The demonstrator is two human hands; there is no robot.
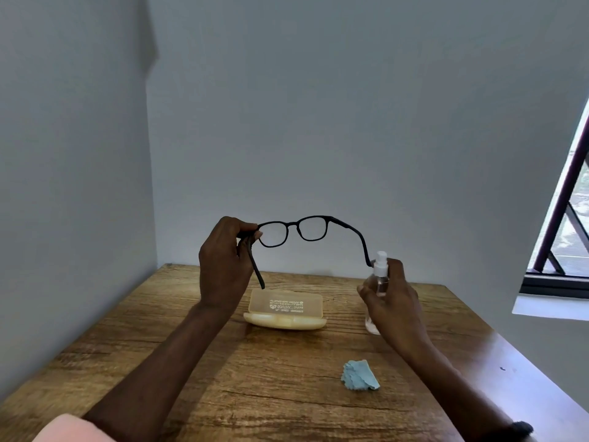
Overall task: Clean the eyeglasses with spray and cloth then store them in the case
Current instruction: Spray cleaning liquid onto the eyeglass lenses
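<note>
Pink fabric (pixel 68 429) fills the bottom left corner, and from there 2 bare forearms reach out over a wooden table (pixel 223 378). Her left hand (pixel 224 260) pinches the black glasses (pixel 294 231) at one hinge, lifting them above the table with both arms unfolded. Over on the other side, the right hand (pixel 393 298) wraps around a small clear spray bottle (pixel 381 275), its white nozzle upright beside the tip of the far arm of the glasses. Below the glasses a cream case (pixel 285 311) sits open on the table. Nearer, a crumpled blue cloth (pixel 360 376) lies by the right forearm.
</note>
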